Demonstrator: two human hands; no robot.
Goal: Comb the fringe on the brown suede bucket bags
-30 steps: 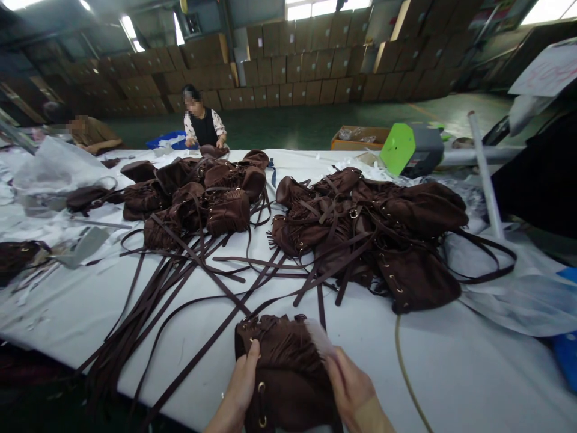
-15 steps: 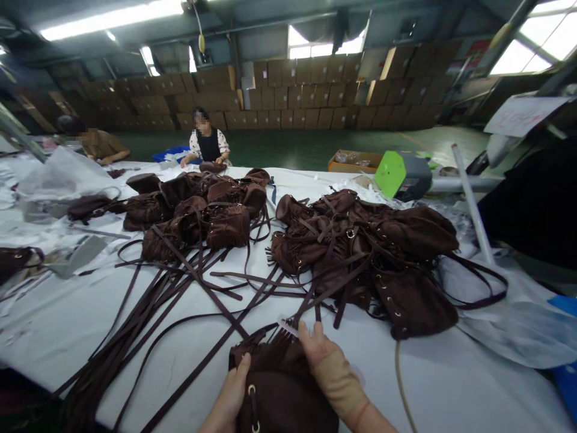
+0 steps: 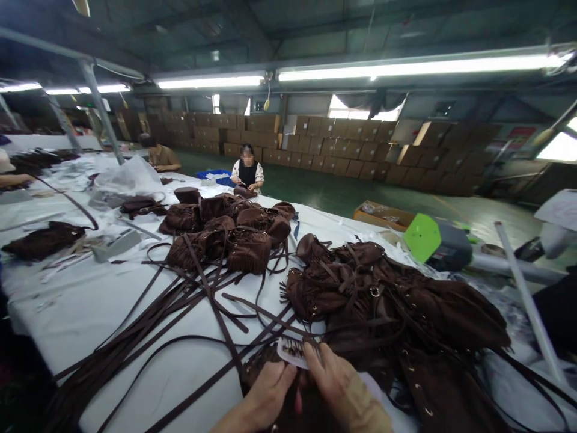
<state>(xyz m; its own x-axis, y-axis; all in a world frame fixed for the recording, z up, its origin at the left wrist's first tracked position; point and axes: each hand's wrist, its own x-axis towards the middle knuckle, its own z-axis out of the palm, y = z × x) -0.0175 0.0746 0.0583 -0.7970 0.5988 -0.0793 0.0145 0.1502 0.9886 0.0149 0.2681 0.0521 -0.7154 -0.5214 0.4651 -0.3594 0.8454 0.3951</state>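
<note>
A pale comb (image 3: 288,351) with dark brown strands across its teeth is gripped by my right hand (image 3: 336,385), which wears a tan covering over palm and wrist. My left hand (image 3: 268,391) is closed against the comb's lower edge; what its fingertips pinch is hidden. Under both hands lies a dark brown fringed bag (image 3: 288,415), mostly covered by them. Just beyond is a pile of similar brown bags (image 3: 342,282) with metal eyelets. Long brown straps (image 3: 148,313) spread across the table to my left.
More brown bags (image 3: 247,246) lie on the white table (image 3: 198,373). A green-and-grey machine (image 3: 437,243) and a metal pole (image 3: 527,300) stand at the right. One person (image 3: 247,171) works across the table, with others farther left. Stacked cartons (image 3: 333,147) line the back.
My left hand has moved from the bag's left side up to the comb. The comb now sits flatter, its teeth more visible. My view has tilted up and turned left.
</note>
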